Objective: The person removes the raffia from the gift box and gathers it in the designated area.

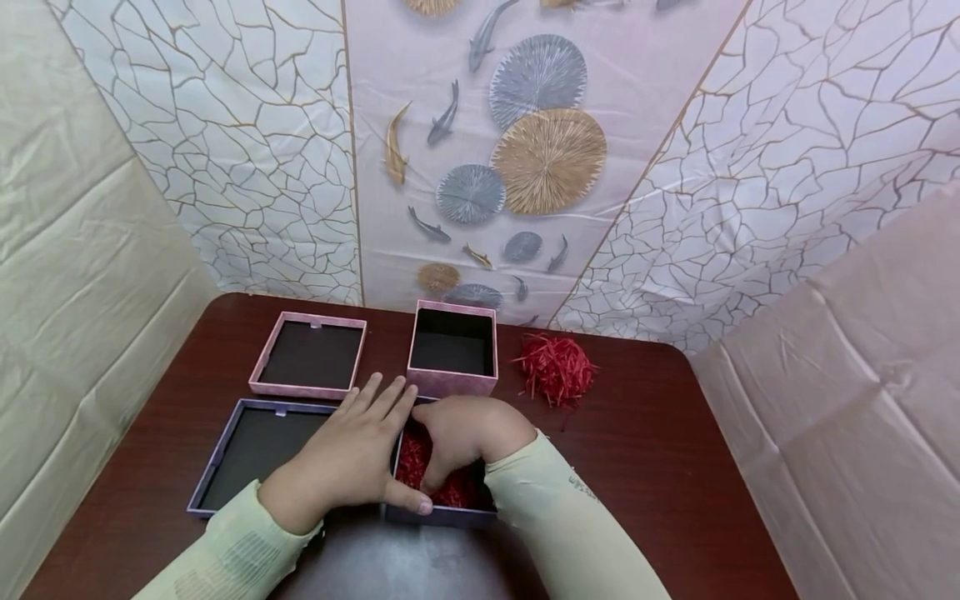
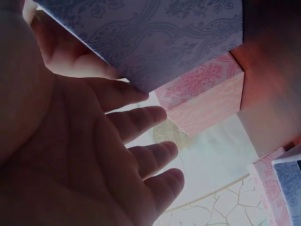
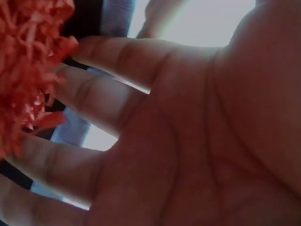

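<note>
A blue-purple patterned box (image 1: 442,517) stands open-topped near the front of the table, with red shredded paper (image 1: 411,458) inside. My left hand (image 1: 348,454) lies along its left side, fingers extended, thumb at the front rim. In the left wrist view the palm and fingers (image 2: 141,122) are spread beside the box wall (image 2: 174,42). My right hand (image 1: 465,429) reaches down into the box from above. The right wrist view shows its fingers (image 3: 103,92) fairly straight, tips against the shredded paper (image 3: 30,70). Part of the box interior is hidden beneath this hand.
Behind the blue-purple box stands an open pink box (image 1: 453,383) with a black interior. A pile of red shredded paper (image 1: 557,368) lies to its right. On the left are a pink lid (image 1: 300,390) and a blue-purple lid (image 1: 217,454), both with black insides up.
</note>
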Demonstrator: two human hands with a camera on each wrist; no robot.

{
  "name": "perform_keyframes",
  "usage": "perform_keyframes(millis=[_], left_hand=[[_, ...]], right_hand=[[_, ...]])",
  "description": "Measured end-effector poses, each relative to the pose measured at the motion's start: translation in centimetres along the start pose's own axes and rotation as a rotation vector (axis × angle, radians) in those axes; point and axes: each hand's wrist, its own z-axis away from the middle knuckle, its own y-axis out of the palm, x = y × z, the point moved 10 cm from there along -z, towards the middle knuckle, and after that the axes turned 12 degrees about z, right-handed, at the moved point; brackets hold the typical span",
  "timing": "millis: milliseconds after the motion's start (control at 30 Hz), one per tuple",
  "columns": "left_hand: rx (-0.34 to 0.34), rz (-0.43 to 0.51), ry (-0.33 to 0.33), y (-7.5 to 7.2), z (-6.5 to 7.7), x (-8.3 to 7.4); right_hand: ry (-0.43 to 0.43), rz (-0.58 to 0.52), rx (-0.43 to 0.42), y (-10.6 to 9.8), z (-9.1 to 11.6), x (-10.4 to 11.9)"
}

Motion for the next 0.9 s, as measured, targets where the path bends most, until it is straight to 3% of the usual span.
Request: perform_keyframes(millis=[300,900], left_hand=[[0.013,0.03,-0.028,0.1,0.0,0.3],[0.036,0.049,-0.05,0.1,0.0,0.0]], right_hand=[[-0.022,-0.041,0.064,1.5,-1.6,-0.2],[0.0,-0.028,0.065,3.3,-2.6,-0.5]])
